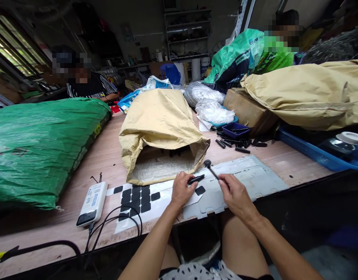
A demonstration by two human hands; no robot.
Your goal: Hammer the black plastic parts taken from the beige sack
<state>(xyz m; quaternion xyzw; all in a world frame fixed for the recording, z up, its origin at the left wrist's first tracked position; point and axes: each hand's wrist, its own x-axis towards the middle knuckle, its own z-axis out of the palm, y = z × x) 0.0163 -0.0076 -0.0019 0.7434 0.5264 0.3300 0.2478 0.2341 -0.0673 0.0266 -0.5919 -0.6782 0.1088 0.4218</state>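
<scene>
My left hand (182, 189) rests at the table's front, near the mouth of a tan woven sack (161, 116). Its fingers are closed around a short black tube-shaped piece (197, 179). In my right hand (235, 194) a thin dark rod with a round black head (207, 163) is pinched, its head pointing up and to the left. Beneath both hands lies a grey-white board (255, 175). A single black square patch (200, 190) shows beside my left fingers. Left of that hand, several black rounded squares (135, 198) sit on a white sheet.
A white power bank (93, 204) with black cables (109, 221) stands left. A big green sack (41, 151) covers the far left. Loose black pieces (242, 150) lie around a small purple tray (236, 130). A blue tray (310, 149) is right. Two other people sit across the table.
</scene>
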